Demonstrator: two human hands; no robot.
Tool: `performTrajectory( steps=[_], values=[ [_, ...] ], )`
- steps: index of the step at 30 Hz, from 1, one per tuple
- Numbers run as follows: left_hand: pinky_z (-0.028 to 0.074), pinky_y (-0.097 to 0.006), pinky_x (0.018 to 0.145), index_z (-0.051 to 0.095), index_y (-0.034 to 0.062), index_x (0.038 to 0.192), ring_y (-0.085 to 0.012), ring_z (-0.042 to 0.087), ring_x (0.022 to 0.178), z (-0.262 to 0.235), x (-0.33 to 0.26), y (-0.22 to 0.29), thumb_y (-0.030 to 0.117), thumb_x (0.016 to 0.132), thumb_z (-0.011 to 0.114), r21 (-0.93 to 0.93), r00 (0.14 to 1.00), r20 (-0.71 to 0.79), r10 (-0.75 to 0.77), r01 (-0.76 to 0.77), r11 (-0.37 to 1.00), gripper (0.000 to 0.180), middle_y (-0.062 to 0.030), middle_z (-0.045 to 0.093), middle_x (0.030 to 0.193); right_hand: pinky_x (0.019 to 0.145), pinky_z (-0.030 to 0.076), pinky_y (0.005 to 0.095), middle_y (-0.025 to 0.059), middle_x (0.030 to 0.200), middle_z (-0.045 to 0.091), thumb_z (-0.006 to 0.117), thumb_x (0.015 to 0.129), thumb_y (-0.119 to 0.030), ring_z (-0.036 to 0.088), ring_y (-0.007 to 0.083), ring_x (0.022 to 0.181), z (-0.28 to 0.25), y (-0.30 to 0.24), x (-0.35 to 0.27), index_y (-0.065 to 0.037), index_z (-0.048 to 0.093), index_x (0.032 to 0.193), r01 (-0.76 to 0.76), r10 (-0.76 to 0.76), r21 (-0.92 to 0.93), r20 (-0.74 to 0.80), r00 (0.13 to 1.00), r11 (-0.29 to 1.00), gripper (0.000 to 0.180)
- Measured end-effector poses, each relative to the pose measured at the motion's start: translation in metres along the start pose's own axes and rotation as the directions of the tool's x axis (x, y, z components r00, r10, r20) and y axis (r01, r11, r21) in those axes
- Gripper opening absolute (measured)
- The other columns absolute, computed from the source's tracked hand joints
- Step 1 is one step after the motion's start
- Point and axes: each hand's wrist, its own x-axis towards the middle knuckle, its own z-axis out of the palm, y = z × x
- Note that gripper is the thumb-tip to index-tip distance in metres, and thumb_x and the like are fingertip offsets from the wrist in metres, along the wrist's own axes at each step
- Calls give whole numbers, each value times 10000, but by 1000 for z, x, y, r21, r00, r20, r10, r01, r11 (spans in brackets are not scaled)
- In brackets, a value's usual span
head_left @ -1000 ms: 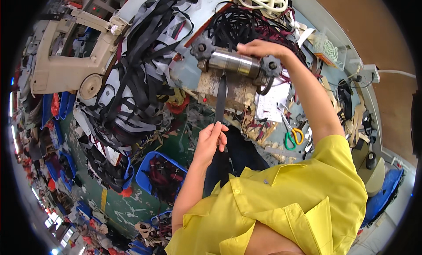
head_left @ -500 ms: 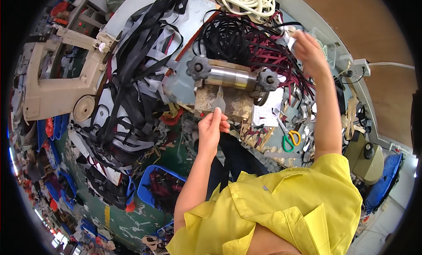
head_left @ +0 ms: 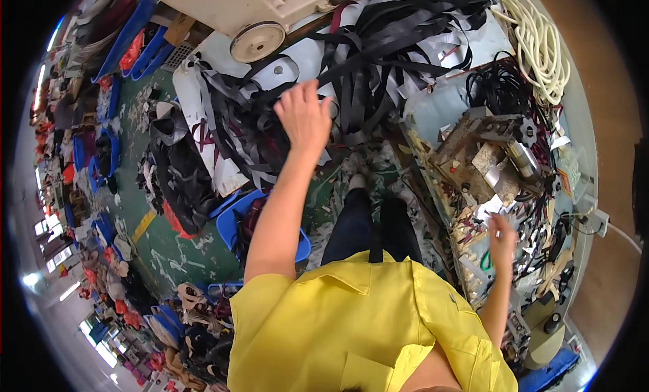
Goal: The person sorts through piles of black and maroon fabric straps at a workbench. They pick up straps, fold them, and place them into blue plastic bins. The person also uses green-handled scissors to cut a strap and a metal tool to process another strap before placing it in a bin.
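Black straps [head_left: 378, 61] were the thing in play, a big tangled heap of them sprawled over the bench [head_left: 307, 57] right in front of the left hand [head_left: 304, 118]. That hand's grip was open, fingers spread and a bit curled, nothing in it, and it hovered over the near edge of the heap, seemingly at the nearest loops, though I couldn't tell if it actually touched. From there the straps ran up and to the right, so the long run of the pile lay away from the palm towards the coil of white rope [head_left: 537, 44] at the far corner.

The right hand [head_left: 501, 240] was well apart from all that, low on the other side, its grip loosely open and empty as far as I could see, just above some green-handled scissors [head_left: 485, 260] on the cluttered side bench [head_left: 433, 121]. A metal roller machine [head_left: 517, 155] sat further out from it.

So the left was clearly the nearer hand to the straps. Beyond the heap stood a beige sewing machine [head_left: 250, 13], and blue bins [head_left: 233, 219] sat on the green floor [head_left: 169, 250] beside the left forearm.
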Motion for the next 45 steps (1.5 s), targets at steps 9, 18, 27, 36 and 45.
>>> performTrajectory(
  steps=[9,18,27,36,45],
  values=[
    [383,-366,675,616,42,771,-254,550,707,-64,0,-27,129,782,637,-440,951,279,135,1,898,90,-72,594,712,781,466,292,115,956,637,557,897,-342,609,171,849,144,-216,99,39,540,1134,-156,-241,829,327,914,537,449],
    [412,-357,875,627,33,969,-299,571,955,-65,-21,-80,92,801,621,-584,993,112,33,39,811,178,-118,621,982,656,454,299,53,753,562,509,925,-299,549,168,667,142,-313,151,-4,540,994,-405,-234,898,362,902,-173,304],
    [224,-538,1011,476,303,1296,-324,251,1332,47,-25,-212,410,923,405,34,827,504,-249,269,962,395,15,347,1428,386,286,235,-33,546,379,397,965,-222,321,66,375,-23,-294,42,15,499,1112,137,-367,977,-68,928,165,297],
    [457,-389,728,649,96,1018,-286,573,876,-3,18,-152,204,853,561,-34,999,-37,-23,21,999,216,-86,608,1012,595,430,239,108,813,531,489,908,-109,496,130,668,-97,-266,-11,57,470,1086,319,-280,918,-250,927,235,245],
    [469,-240,662,643,-31,940,-84,577,743,-180,26,96,124,876,597,-828,833,490,257,537,-160,175,-60,633,841,648,468,218,35,827,603,505,938,-201,558,80,713,-34,-285,-24,24,582,965,146,-378,889,32,925,433,239]
  ],
)
